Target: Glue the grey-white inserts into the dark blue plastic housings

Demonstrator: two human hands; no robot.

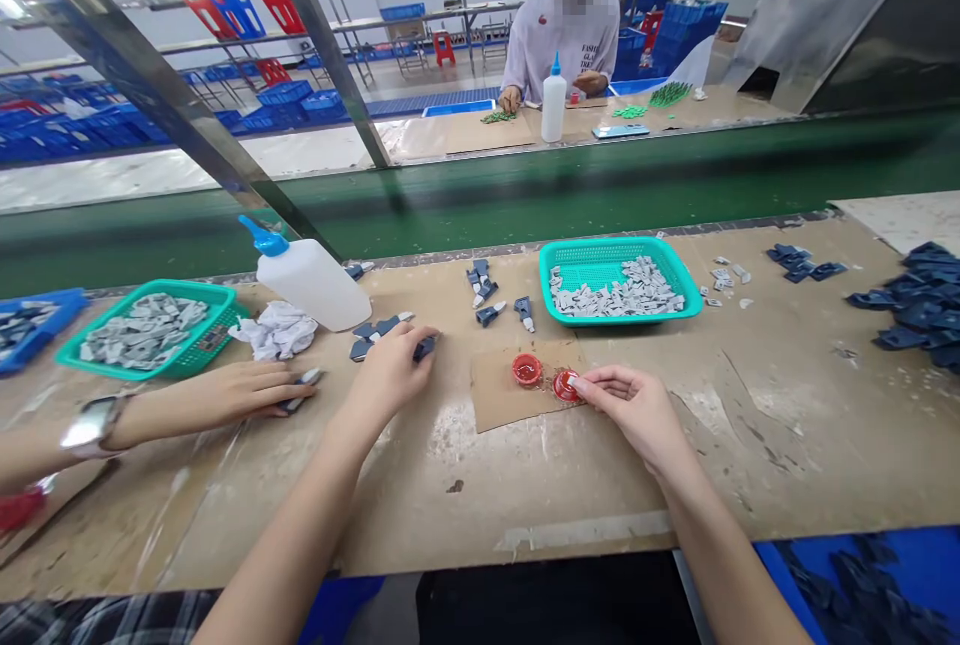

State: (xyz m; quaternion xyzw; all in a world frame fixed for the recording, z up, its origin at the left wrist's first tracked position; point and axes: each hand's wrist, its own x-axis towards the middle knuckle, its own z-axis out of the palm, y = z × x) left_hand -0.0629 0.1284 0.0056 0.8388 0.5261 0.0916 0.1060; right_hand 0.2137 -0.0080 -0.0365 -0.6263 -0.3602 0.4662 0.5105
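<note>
My left hand [391, 365] rests on the table with its fingers curled round a dark blue plastic piece [424, 349]. Just behind it lie several dark blue pieces with pale tips [367, 332]. My right hand [634, 410] is pinched at a shallow red cap [564, 385]; whatever is between its fingertips is too small to make out. Beside that cap stands a second red cap [527, 371] with liquid in it, both on a cardboard square [491, 407]. Beyond them is a green basket [621, 318] of small light-grey pieces.
At left, a co-worker's hand [255, 390] holds a dark blue piece near another green basket [199, 357], a crumpled tissue [276, 330] and a white squeeze bottle [315, 285]. Dark blue pieces [926, 300] are heaped at right. Across the green strip [465, 200] sits another person [562, 40].
</note>
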